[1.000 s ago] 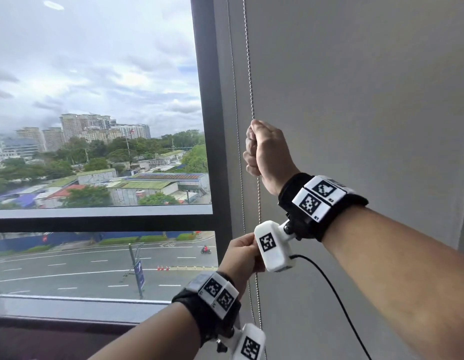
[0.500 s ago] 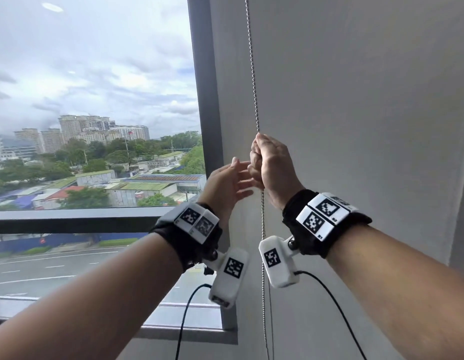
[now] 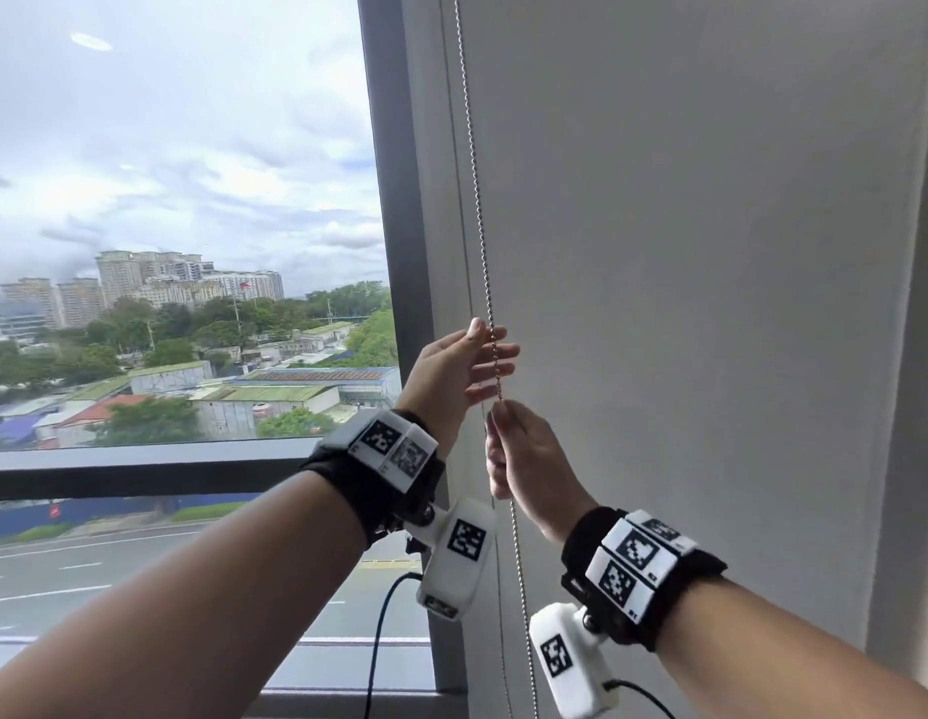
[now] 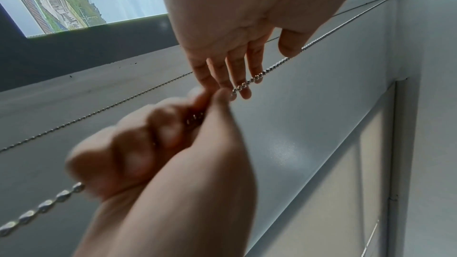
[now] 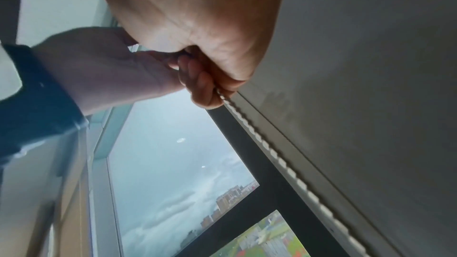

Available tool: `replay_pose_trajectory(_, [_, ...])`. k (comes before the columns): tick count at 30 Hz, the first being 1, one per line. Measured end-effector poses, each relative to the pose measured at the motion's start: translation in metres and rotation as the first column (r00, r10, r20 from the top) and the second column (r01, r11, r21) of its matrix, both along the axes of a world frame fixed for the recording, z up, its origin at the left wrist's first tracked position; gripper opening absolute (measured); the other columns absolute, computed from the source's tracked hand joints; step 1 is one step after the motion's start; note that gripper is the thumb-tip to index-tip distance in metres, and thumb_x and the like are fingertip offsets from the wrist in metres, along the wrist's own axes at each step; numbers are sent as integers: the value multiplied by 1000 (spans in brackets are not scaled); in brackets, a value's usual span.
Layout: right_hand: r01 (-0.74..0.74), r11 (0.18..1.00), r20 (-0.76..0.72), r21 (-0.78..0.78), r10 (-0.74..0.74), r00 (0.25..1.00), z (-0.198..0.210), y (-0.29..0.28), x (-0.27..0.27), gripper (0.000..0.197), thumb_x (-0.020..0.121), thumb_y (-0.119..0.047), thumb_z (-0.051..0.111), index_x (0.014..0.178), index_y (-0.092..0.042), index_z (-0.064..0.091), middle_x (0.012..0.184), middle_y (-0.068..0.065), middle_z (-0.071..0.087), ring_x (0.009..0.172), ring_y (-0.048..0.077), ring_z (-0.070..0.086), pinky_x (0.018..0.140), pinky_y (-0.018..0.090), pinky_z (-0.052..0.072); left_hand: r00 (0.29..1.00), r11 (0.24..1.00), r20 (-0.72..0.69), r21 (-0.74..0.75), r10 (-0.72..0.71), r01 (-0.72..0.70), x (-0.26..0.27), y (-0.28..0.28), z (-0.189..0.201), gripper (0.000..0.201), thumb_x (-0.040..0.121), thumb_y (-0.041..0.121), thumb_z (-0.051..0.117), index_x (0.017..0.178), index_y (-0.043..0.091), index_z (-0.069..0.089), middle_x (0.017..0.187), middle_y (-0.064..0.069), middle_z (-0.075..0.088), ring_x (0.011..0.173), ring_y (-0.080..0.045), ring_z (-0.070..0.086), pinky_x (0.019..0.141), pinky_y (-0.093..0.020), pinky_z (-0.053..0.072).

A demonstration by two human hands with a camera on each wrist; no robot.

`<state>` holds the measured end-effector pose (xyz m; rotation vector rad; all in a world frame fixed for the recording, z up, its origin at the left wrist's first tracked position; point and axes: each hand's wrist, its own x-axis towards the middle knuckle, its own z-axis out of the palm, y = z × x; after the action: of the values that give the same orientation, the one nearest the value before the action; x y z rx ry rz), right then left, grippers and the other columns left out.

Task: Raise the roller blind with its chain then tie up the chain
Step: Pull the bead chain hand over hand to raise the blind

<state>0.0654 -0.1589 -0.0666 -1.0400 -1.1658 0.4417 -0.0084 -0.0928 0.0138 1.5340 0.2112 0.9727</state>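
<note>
A metal bead chain [image 3: 475, 189] hangs in front of the grey roller blind [image 3: 685, 251], close to its left edge. My right hand [image 3: 508, 448] grips the chain in a fist at about chest height. My left hand [image 3: 485, 350] is just above it, fingers straight, with the chain running between thumb and fingers. In the left wrist view the chain [image 4: 272, 67] crosses the left hand's fingertips [image 4: 243, 93], while the right hand [image 4: 160, 140] is blurred. In the right wrist view the right hand [image 5: 197, 77] is curled round the chain [image 5: 284, 163]. The blind's lower edge is out of sight.
A dark window post [image 3: 394, 251] stands just left of the chain, with a horizontal rail [image 3: 140, 469] across the glass and a sill below. A pale wall strip [image 3: 918, 355] borders the blind on the right. Black cables [image 3: 379, 640] hang from the wrist cameras.
My left hand let go of the chain low down, rose past the right hand and now lies open above it. The right hand moved downward while still gripping the chain.
</note>
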Motion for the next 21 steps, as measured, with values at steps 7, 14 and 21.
replay_pose_trajectory(7, [108, 981, -15, -160, -112, 994, -60, 22, 7, 27, 103, -23, 39, 84, -7, 51, 61, 3, 42, 46, 14, 36, 45, 31, 31, 982, 982, 21, -26, 189, -188, -8, 30, -31, 20, 91, 27, 51, 106, 16, 58, 92, 3, 59, 79, -9, 50, 67, -22, 36])
replay_pose_trajectory(14, [204, 955, 104, -215, -185, 977, -65, 49, 12, 10, 96, -20, 52, 105, -20, 56, 78, 3, 52, 54, 12, 50, 46, 31, 45, 964, 963, -36, -63, 262, -264, -13, 71, -60, 53, 88, 21, 57, 135, 8, 36, 126, -1, 45, 115, -13, 47, 90, -23, 35])
replay_pose_trajectory(21, [273, 943, 271, -190, -217, 938, -47, 99, 27, 54, 83, -42, 51, 134, -25, 46, 108, 0, 54, 91, 19, 58, 83, 41, 51, 966, 964, -115, -112, 229, -242, 0, 96, -67, 61, 89, 20, 56, 142, 8, 29, 148, -10, 37, 134, -19, 38, 98, -26, 30])
